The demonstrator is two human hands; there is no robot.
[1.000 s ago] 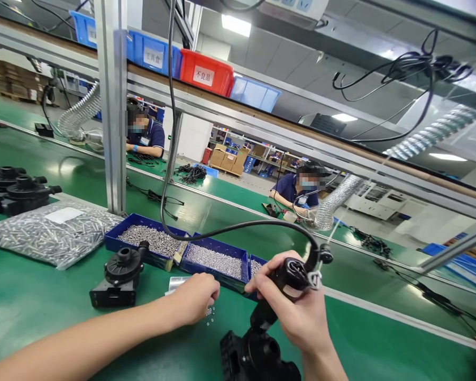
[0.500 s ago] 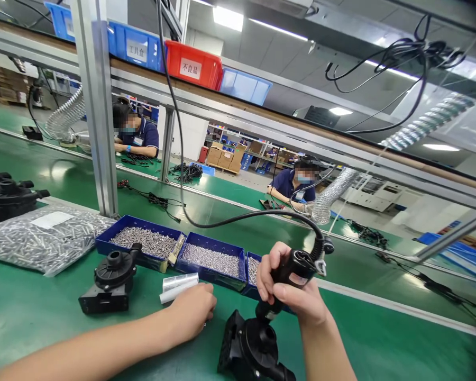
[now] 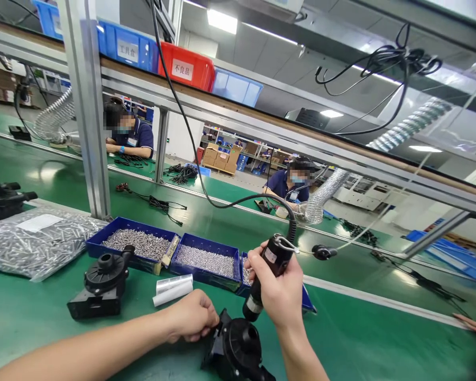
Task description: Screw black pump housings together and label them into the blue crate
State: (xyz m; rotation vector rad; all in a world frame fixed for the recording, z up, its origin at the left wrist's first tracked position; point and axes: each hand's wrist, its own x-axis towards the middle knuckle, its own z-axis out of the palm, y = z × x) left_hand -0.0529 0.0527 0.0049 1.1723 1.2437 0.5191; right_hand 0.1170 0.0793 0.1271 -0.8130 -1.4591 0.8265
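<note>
My right hand (image 3: 280, 283) is wrapped round a black electric screwdriver (image 3: 275, 256), which points down with its tip end just above a black pump (image 3: 241, 344) with round housing and spout. My left hand (image 3: 196, 316) is closed, its fingertips at the upper left edge of that pump's bracket; what they pinch, if anything, is hidden. Left of it lie two silvery-white rolls (image 3: 173, 290). A second black pump (image 3: 103, 283) stands on the green bench further left. Behind are blue trays of small metal screws (image 3: 206, 262), the rightmost partly covered by my right hand.
A clear bag of metal pins (image 3: 35, 241) lies at the left, with more black pumps (image 3: 2, 196) behind it. A metal post (image 3: 83, 116) and an overhead shelf with blue and red bins (image 3: 186, 66) stand ahead. Two co-workers sit beyond. The screwdriver's cable (image 3: 238, 200) hangs across the view.
My right hand has tilted the screwdriver and drawn it slightly left, its tip end now beside the spout. My left hand has reached the pump's bracket edge. The view has shifted a little.
</note>
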